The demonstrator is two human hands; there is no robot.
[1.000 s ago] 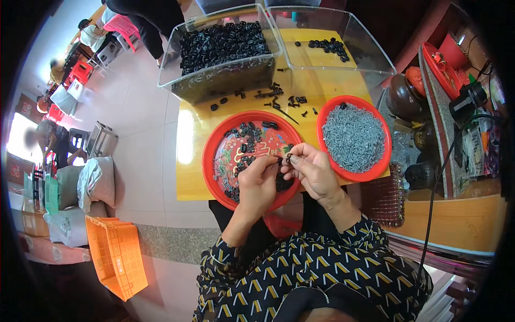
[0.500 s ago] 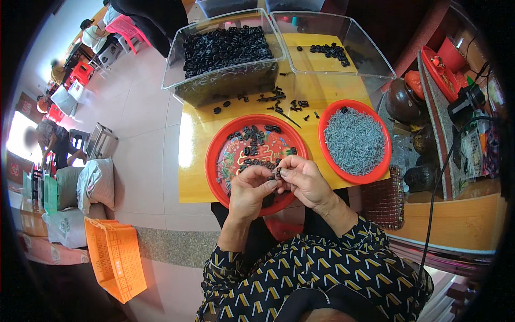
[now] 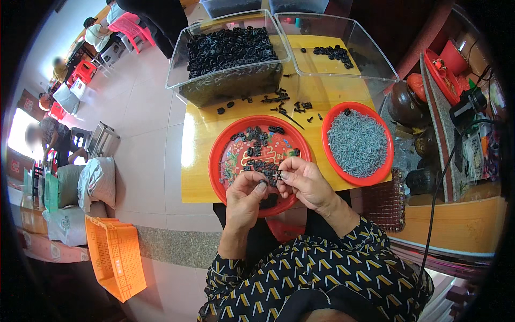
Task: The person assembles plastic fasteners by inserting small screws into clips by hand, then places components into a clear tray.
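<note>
Both my hands are over the near part of a red round tray (image 3: 216,140) with a printed floral bottom, which holds many small black plastic pieces (image 3: 257,135). My left hand (image 3: 247,201) pinches a small black plastic piece (image 3: 263,182) between thumb and forefinger. Close beside it, my right hand (image 3: 308,185) pinches another small black piece (image 3: 278,175), with something thin and silvery at it, perhaps a screw. A small gap separates the two hands. Right of the tray, a red bowl (image 3: 325,134) is filled with silvery screws (image 3: 358,142).
A clear bin (image 3: 230,88) of black pieces stands at the back, beside another clear bin (image 3: 343,80) with a few pieces. Loose black bits (image 3: 279,98) lie on the yellow table (image 3: 196,161). An orange crate (image 3: 115,257) is on the floor at left; people sit further off.
My hands, touching before, have moved slightly apart, the left one going left and down. Each now pinches its own black piece. The view has shifted slightly.
</note>
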